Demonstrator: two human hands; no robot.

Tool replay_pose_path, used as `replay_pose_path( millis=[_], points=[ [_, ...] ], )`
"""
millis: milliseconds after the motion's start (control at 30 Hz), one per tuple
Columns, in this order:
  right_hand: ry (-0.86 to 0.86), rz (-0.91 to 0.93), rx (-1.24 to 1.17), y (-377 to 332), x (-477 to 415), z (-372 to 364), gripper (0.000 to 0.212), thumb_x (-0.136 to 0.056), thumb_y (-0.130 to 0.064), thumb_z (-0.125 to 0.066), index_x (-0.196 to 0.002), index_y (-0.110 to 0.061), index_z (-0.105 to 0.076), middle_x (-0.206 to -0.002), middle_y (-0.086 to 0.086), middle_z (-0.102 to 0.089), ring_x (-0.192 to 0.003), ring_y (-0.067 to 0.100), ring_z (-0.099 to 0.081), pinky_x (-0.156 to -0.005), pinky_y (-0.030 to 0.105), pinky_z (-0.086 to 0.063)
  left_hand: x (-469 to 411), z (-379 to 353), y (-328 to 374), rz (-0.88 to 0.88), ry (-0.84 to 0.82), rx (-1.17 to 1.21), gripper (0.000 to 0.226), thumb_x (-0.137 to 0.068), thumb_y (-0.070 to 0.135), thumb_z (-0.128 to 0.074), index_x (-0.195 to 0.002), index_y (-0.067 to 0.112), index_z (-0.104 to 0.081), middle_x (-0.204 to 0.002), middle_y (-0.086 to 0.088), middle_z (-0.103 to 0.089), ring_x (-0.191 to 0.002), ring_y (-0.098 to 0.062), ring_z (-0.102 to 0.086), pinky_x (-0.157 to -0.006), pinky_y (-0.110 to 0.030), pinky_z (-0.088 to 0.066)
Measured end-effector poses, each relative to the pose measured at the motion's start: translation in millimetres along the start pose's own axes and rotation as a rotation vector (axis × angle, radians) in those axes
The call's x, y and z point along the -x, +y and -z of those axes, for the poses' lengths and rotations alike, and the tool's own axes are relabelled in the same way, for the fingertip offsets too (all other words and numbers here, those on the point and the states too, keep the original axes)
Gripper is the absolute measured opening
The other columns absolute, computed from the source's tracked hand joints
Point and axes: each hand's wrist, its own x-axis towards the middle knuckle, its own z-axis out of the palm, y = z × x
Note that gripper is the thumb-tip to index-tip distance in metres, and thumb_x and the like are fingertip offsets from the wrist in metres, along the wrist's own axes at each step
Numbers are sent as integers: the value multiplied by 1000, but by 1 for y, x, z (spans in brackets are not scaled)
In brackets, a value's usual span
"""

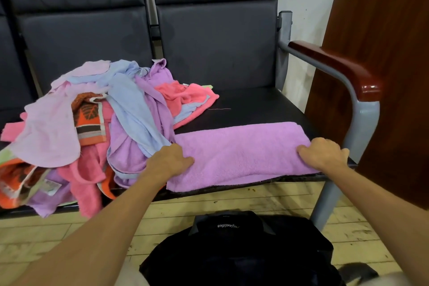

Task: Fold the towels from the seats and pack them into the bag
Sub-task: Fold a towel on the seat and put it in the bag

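A purple towel (241,153) lies folded into a long strip along the front of the right black seat (250,104). My left hand (170,160) grips its left end with curled fingers. At the strip's right end my right hand (323,153) grips the towel the same way. A heap of loose towels (92,123) in pink, purple, light blue and orange covers the left seat and spills onto the right one. A black bag (243,251) sits on the floor below me, between my forearms.
A grey metal frame with a red-brown wooden armrest (336,67) closes the seat's right side. Brown wooden boards (383,53) lean against the white wall behind it. Dark backrests (213,37) rise behind the seats. The floor (69,234) is pale wood.
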Motion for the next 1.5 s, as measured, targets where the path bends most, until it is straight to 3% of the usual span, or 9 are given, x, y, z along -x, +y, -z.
replay_pose_path(
  millis=[133,267,400,600,767,933,1167,1300,1500],
  points=[
    [-1,19,-136,2,1,0,24,-94,-31,-54,-85,-10,-50,-72,4,-50,-71,20,-52,-77,37,-46,5,2,6,-13,6,108,50,-95,36,-51,-130,1,-45,-134,-16,-50,-119,-31,-50,-94,-34,-41],
    [-55,-48,-312,2,0,5,28,-89,-20,-65,-69,-7,-50,-65,6,-45,-57,18,-45,-50,26,-35,15,7,8,97,30,582,49,-97,20,-52,-137,-5,-38,-135,-18,-49,-121,-32,-50,-95,-33,-40],
    [-146,-98,-517,-5,7,9,26,-84,-21,-72,-91,0,-60,-84,10,-53,-74,23,-52,-62,32,-42,28,22,13,417,-244,1309,17,-96,11,-54,-106,-3,-57,-77,-12,-66,-69,-24,-65,-58,-31,-52],
    [-342,-241,-865,-16,16,10,48,-84,-24,-74,-116,-1,-47,-112,15,-56,-102,34,-59,-88,46,-52,30,35,10,441,-175,1579,33,-97,35,-51,-119,11,-58,-122,-13,-60,-122,-27,-53,-96,-40,-45],
    [-454,-198,-946,-20,18,6,26,-95,-21,-59,-114,-4,-57,-113,16,-61,-103,32,-62,-78,41,-53,28,41,22,351,-53,1541,23,-97,37,-50,-101,17,-61,-92,-4,-64,-80,-19,-61,-76,-34,-49],
    [-491,-193,-1023,-14,14,2,14,-93,-10,-59,-105,-3,-63,-109,13,-65,-102,29,-64,-93,46,-52,18,38,79,89,-70,1411,34,-96,21,-52,-129,14,-54,-116,-8,-64,-95,-20,-62,-77,-32,-52],
    [-601,-244,-1213,-6,8,-6,25,-95,-7,-54,-116,5,-60,-114,19,-67,-106,32,-64,-90,42,-52,10,-9,159,80,-69,946,29,-82,38,-62,-104,20,-67,-92,0,-66,-81,-15,-62,-75,-27,-51],
    [-641,-255,-1294,-3,6,-3,20,-98,-12,-50,-106,0,-65,-107,17,-69,-98,28,-67,-86,40,-54,25,-29,188,-44,-327,776,34,-98,34,-48,-99,4,-62,-86,-11,-63,-72,-25,-59,-68,-32,-51],
    [-595,-234,-1280,-11,3,0,42,-94,-46,-56,-103,-6,-66,-101,13,-71,-87,27,-67,-74,35,-53,42,-15,160,-30,-534,1042,30,-95,23,-53,-112,1,-62,-89,-10,-55,-55,-20,-51,-51,-28,-38]
  ],
)
